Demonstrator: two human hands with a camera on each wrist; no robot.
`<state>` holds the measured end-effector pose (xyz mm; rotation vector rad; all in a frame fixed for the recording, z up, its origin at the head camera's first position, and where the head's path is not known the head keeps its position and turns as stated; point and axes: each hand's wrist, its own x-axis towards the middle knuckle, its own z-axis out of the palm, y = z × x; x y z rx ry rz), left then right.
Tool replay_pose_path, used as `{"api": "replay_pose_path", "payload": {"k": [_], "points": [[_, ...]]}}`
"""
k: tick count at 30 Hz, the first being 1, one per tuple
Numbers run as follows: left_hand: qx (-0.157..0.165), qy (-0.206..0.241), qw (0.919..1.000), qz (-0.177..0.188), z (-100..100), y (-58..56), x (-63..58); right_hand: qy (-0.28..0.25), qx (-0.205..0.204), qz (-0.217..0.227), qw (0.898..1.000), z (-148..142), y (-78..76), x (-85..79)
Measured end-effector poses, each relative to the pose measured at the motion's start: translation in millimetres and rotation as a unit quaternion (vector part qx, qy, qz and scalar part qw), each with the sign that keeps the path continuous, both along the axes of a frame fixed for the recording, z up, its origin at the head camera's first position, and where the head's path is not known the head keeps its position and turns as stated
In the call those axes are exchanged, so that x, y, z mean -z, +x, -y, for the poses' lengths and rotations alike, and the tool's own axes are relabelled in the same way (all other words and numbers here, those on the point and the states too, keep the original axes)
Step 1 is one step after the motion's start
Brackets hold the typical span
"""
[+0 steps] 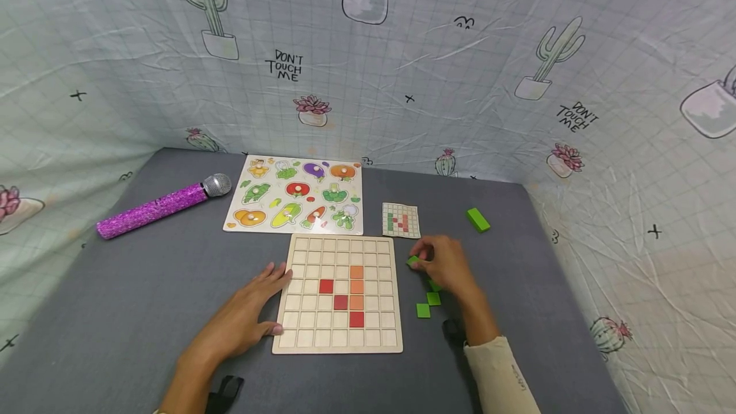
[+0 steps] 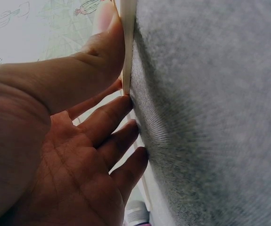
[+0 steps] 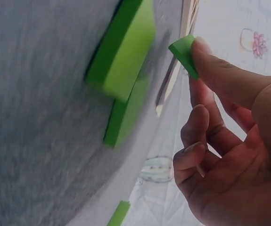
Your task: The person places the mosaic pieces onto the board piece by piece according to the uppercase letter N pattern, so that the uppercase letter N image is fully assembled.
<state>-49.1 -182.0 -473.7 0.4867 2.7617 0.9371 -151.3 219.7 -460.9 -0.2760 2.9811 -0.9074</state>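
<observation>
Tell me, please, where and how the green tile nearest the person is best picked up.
I'd pinch the nearest green tile by its left and right edges, from above and the near side: it's square and lies flat, and another tile crowds its far right corner.

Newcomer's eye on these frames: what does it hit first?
Probably the glittery magenta microphone lying at the table's far left. Next, likely the red tiles and orange tiles on the pale grid board, front and centre. Just right of that board, the right hand pinches a bright green tile.
</observation>
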Motion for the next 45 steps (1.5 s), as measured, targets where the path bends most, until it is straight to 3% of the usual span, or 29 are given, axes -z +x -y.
{"api": "replay_pose_path", "payload": {"k": [10, 17, 25, 38, 45], "points": [[0.001, 0.0, 1.0, -0.001, 0, 1.0, -0.8, -0.045, -0.032, -0.009, 0.998, 26, 11.5, -4.8], [0.0, -0.006, 1.0, 0.0, -1, 1.0, -1.1, -0.053, -0.032, -0.011, 0.998, 50, 18.6, -7.7], [-0.003, -0.011, 0.9999, 0.002, -1, 0.7, -0.5, -0.046, -0.073, -0.023, 0.996, 76, 23.2, -9.8], [-0.003, -0.017, 0.9998, -0.001, -2, 0.7, -0.3, -0.044, -0.107, 0.01, 0.993, 115, 22.0, -11.3], [-0.004, -0.014, 0.9999, -0.002, -4, -0.3, -0.4, -0.033, -0.106, 0.033, 0.993, 133, 18.4, -14.0]]}}
